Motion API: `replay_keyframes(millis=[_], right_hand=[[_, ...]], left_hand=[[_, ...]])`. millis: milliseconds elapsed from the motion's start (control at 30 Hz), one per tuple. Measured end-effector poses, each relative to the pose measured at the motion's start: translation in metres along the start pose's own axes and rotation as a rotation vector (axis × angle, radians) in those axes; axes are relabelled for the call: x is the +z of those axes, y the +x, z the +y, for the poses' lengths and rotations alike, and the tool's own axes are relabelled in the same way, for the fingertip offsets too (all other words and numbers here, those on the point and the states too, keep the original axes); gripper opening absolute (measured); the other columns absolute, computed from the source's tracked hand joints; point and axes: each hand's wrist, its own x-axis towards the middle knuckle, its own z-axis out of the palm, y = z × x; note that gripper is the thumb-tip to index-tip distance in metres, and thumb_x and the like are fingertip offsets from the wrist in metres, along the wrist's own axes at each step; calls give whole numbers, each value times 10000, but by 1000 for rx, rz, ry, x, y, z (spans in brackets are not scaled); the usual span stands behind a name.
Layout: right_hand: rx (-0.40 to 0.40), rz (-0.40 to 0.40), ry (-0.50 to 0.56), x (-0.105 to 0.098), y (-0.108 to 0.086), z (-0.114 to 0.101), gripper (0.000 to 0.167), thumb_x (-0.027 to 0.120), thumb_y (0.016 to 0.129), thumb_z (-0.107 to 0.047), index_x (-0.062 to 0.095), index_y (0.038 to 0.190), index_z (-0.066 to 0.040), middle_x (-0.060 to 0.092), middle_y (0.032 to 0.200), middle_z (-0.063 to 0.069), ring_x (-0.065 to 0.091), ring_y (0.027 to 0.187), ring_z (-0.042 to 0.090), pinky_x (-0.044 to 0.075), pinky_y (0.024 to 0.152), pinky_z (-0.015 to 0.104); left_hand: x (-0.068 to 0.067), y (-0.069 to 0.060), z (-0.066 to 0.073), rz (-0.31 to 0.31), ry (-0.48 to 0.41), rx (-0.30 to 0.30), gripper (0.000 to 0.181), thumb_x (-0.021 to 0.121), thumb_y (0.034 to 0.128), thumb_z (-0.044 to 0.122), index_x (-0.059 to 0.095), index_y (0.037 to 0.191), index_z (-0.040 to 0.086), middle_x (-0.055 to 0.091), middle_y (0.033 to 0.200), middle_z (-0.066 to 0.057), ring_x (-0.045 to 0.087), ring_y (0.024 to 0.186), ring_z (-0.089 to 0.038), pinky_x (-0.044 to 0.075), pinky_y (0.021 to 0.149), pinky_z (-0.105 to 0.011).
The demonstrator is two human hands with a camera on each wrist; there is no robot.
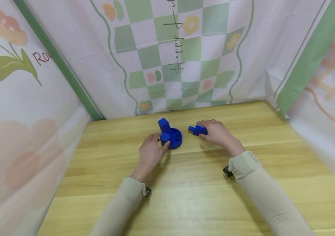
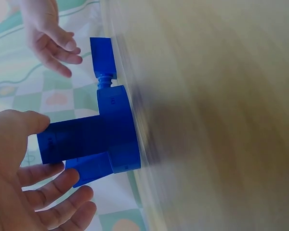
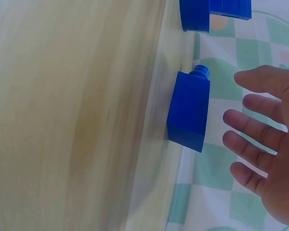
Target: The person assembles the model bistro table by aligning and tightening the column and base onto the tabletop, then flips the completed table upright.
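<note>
A round blue base (image 1: 177, 144) with a low rim stands on the table, a small round socket (image 1: 178, 135) visible inside it. Two blue rectangular blocks rise from it: a far block (image 1: 164, 126) and a near block (image 1: 165, 138). My left hand (image 1: 150, 151) pinches the top of the near block (image 2: 70, 139) between thumb and forefinger, the other fingers loose. Right of the base, a loose blue block (image 1: 200, 130) with a narrow ringed stub lies on the table. Beside and above it hovers my right hand (image 1: 217, 132); in the right wrist view its fingers (image 3: 253, 127) are spread, apart from the block (image 3: 190, 108).
The wooden table (image 1: 182, 196) reaches back to a hanging patterned cloth (image 1: 185, 65) just behind the blue parts. More printed cloth hangs at the left (image 1: 31, 131) and the right (image 1: 329, 124).
</note>
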Motion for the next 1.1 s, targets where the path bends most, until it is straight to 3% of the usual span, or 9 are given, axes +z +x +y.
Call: replay_keyframes(millis=[500, 1100], right_hand=[[65, -10, -24, 3, 3, 12, 606, 699, 920, -264, 491, 1460, -87, 559, 1409, 235, 477, 1314, 460, 352, 1100, 645], [116, -27, -60, 12, 6, 25, 628, 745, 880, -248, 511, 1431, -59, 584, 1369, 243, 512, 1264, 467, 405, 1051, 635]], left_hand=[[-1, 0, -7, -10, -49, -19, 494, 606, 959, 506, 623, 1302, 151, 684, 1060, -67, 656, 887, -219, 532, 588, -353], [-2, 4, -12, 0, -104, -29, 470, 596, 975, 479, 614, 1308, 148, 693, 1027, -25, 667, 871, -212, 515, 573, -316]])
